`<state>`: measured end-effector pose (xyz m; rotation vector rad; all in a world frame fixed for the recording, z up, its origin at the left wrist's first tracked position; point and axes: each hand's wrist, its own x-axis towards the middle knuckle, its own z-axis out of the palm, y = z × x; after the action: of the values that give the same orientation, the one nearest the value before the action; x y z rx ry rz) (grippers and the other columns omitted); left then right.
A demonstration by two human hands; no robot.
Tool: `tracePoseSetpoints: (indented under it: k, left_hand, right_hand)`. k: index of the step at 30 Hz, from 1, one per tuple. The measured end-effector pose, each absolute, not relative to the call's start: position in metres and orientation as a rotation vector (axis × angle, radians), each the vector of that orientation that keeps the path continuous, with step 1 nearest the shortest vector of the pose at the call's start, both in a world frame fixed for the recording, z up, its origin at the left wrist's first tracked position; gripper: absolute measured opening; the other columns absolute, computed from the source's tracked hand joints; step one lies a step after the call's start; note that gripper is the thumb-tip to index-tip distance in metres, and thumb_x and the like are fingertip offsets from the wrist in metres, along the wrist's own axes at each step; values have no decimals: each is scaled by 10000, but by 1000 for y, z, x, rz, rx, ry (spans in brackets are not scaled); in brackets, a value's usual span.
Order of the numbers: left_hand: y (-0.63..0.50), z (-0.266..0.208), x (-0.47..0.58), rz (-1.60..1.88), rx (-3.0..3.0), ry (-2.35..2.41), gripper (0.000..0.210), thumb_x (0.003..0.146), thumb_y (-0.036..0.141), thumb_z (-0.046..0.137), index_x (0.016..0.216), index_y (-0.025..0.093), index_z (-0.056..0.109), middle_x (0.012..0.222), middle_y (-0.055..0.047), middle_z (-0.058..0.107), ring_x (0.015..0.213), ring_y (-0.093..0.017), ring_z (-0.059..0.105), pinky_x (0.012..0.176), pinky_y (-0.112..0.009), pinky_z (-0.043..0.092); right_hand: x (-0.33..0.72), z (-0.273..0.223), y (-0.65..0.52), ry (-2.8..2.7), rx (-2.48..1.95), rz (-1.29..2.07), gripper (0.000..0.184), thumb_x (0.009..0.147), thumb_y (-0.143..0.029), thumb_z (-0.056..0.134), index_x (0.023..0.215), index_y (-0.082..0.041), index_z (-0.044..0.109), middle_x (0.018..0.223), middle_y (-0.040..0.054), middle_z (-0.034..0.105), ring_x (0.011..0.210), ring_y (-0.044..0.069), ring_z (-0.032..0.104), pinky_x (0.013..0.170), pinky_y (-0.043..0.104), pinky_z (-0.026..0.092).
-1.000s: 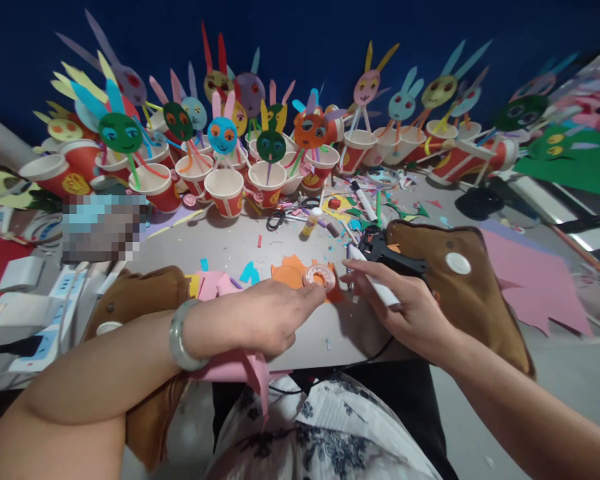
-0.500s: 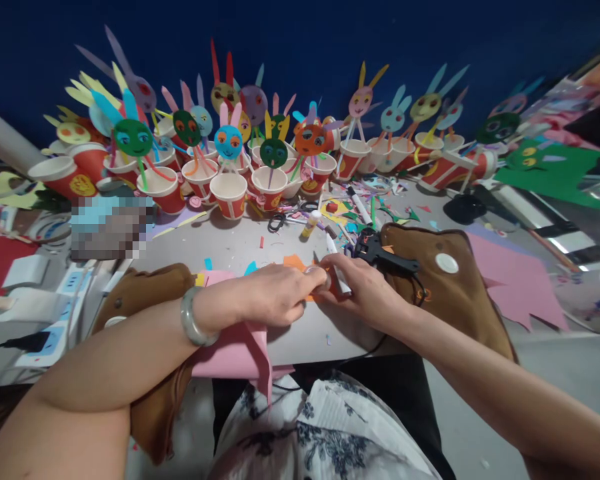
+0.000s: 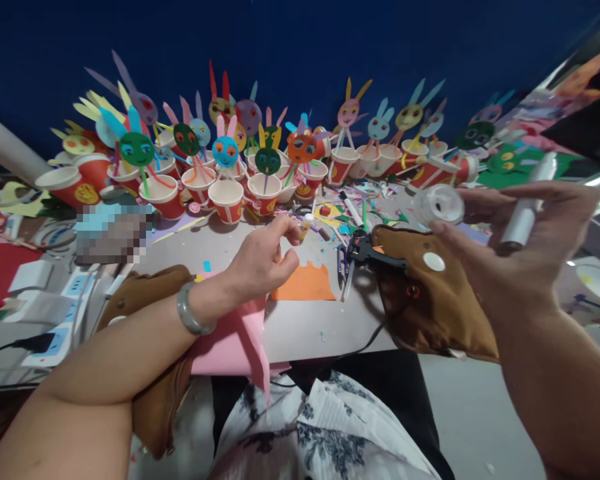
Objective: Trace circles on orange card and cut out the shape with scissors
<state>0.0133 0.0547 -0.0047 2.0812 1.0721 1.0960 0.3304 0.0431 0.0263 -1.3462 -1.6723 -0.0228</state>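
Blue backdrop [image 3: 300, 40], grey tabletop [image 3: 300, 333]. At right of frame, we see right hand [image 3: 540, 250] gripping white marker [image 3: 523, 223] plus translucent ring [image 3: 446, 200]; left hand [image 3: 257, 260], mid-frame, thumb and forefinger parted, by orange paper [image 3: 310, 283].

At lower centre, I observe a white garment [image 3: 330, 443] with dark floral print, bordered by black fabric [image 3: 403, 380]. A smooth, grey-green bangle [image 3: 184, 308] encircles the left wrist [image 3: 219, 293].
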Motion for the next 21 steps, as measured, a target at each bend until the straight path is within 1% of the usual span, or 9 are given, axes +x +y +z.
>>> tracePoseSetpoints:
  k: [3, 6, 9, 11, 13, 16, 19, 21]
  left_hand:
    - [54, -4, 12, 1094, 2060, 1099, 187, 761, 126, 530, 930, 206, 519, 687, 73, 533, 504, -73, 450, 550, -252, 359]
    - [54, -4, 11, 1090, 2037, 1115, 191, 754, 114, 536, 920, 206, 520, 681, 77, 532, 498, -69, 457, 530, -244, 350]
    - [54, -5, 12, 1105, 2017, 1108, 177, 751, 107, 543, 897, 204, 518, 664, 80, 528, 492, -64, 454, 516, -235, 346]
    - [54, -4, 12, 1116, 2004, 1103, 167, 757, 114, 551, 895, 203, 523, 655, 80, 528, 491, -63, 450, 508, -229, 342]
    - [54, -4, 12, 1121, 1989, 1106, 158, 765, 124, 556, 900, 202, 527, 675, 73, 549, 500, -61, 454, 506, -221, 345]
    - [55, -4, 12, 1136, 1954, 1118, 155, 761, 126, 560, 896, 198, 531, 707, 63, 572, 503, -54, 452, 502, -212, 347]
    - [57, -5, 11, 1180, 1884, 1115, 167, 747, 116, 564, 890, 196, 525, 739, 58, 585, 478, -41, 427, 476, -204, 328]
    - [59, -8, 10, 1215, 1826, 1115, 182, 743, 111, 569, 897, 197, 522, 788, 43, 599, 501, -43, 450, 475, -198, 332]
  right_hand:
    - [350, 20, 59, -1576, -1337, 9, 655, 651, -401, 868, 1151, -306, 456, 1097, 109, 727, 922, 258, 721, 766, 459, 560]
    - [367, 11, 82, -1493, -1490, 10, 621, 605, -345, 859, 1084, -270, 471, 1028, 101, 736, 711, 198, 653, 647, 390, 536]
    - [380, 2, 108, -1511, -1646, 69, 564, 620, -347, 855, 1030, -259, 478, 1015, 103, 732, 693, 175, 636, 609, 327, 503]
    - [386, -3, 125, -1572, -1720, 84, 527, 634, -352, 847, 992, -260, 471, 949, 77, 729, 613, 147, 596, 598, 312, 479]
    - [389, -8, 141, -1632, -1741, 103, 509, 610, -345, 858, 936, -264, 475, 847, 36, 712, 563, 138, 567, 579, 307, 451]
    - [389, -15, 163, -1704, -1750, 117, 491, 582, -316, 864, 892, -269, 485, 738, -10, 665, 558, 145, 545, 572, 301, 411]
    - [389, -18, 181, -1733, -1788, 103, 466, 587, -306, 855, 862, -267, 481, 685, -12, 635, 558, 150, 510, 588, 314, 391]
    - [389, -18, 191, -1742, -1818, 89, 448, 611, -320, 840, 854, -269, 468, 665, -10, 624, 553, 148, 489, 592, 319, 383]
